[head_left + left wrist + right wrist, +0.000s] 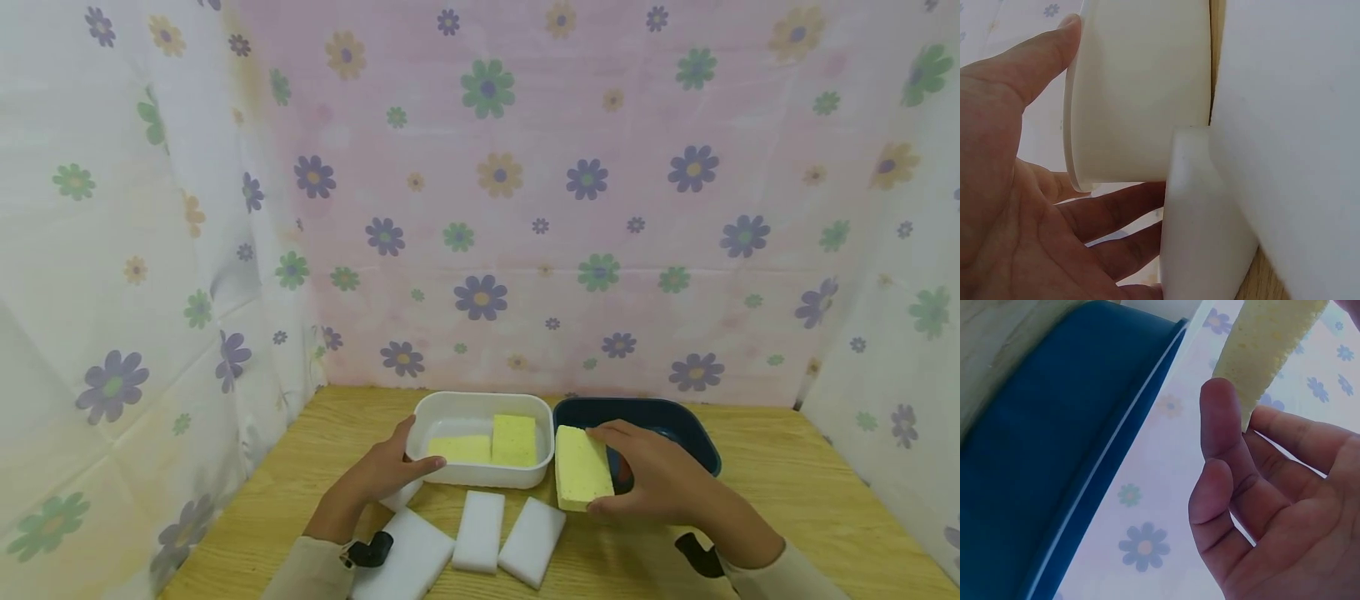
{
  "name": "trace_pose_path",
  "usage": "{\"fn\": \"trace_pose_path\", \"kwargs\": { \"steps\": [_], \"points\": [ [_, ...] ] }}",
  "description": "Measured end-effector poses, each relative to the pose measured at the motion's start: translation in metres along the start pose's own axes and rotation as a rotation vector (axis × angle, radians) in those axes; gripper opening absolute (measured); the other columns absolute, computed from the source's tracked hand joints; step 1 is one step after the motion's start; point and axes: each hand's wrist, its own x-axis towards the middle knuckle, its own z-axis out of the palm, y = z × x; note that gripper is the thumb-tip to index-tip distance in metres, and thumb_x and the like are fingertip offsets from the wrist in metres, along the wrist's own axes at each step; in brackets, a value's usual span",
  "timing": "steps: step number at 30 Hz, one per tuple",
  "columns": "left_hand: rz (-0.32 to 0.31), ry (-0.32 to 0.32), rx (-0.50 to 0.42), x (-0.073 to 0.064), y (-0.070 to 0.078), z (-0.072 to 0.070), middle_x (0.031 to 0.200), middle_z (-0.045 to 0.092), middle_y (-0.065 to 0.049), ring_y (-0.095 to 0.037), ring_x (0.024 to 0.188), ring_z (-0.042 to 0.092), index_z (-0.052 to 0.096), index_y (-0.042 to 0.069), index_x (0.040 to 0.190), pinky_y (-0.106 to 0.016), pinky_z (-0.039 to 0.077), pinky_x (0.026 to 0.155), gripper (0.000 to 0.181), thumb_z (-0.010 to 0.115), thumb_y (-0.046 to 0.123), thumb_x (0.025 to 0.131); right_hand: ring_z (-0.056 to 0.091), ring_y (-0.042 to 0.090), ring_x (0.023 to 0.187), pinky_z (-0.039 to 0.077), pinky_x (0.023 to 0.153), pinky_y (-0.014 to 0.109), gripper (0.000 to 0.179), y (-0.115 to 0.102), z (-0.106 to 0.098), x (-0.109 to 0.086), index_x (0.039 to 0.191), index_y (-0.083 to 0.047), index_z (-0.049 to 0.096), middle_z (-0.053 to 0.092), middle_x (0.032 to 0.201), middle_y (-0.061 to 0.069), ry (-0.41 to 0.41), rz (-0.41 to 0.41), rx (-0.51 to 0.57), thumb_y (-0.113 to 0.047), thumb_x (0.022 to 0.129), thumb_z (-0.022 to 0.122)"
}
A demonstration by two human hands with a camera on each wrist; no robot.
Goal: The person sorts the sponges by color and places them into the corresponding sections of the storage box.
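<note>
The left forearm (303, 573) rises from the bottom edge, left of centre. The left hand (381, 471), I see, spreads thumb and index finger apart. The right forearm (783, 575) enters from the lower right; the right hand (662, 482) angles leftward, thumb below index finger, in a pinch grip.

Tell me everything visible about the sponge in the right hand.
This yellow sponge is a rectangular block, speckled, apparently porous foam. The right hand pinches it, thumb at the near end, fingers at the far end, its long side running front to back. In the head view it overlaps the dark blue tub; contact there is unclear.
</note>
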Motion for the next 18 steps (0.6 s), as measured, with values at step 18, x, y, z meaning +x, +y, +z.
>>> {"fn": "trace_pose_path", "kwargs": {
  "steps": [18],
  "points": [
    [-0.023, -0.004, 0.006, -0.001, 0.003, 0.001, 0.153, 0.050, -0.024, -0.037, 0.130, 0.058, 0.011, 0.011, 0.167, -0.056, 0.052, 0.098, 0.113, 0.073, 0.063, 0.089, 0.054, -0.003, 0.077, 0.048, 0.068, 0.027, 0.102, -0.011, -0.008, 0.031, 0.152, -0.022, 0.052, 0.056, 0.147, -0.002, -0.018, 0.027, 0.001, -0.082, 0.073, 0.073]
  ]
}}
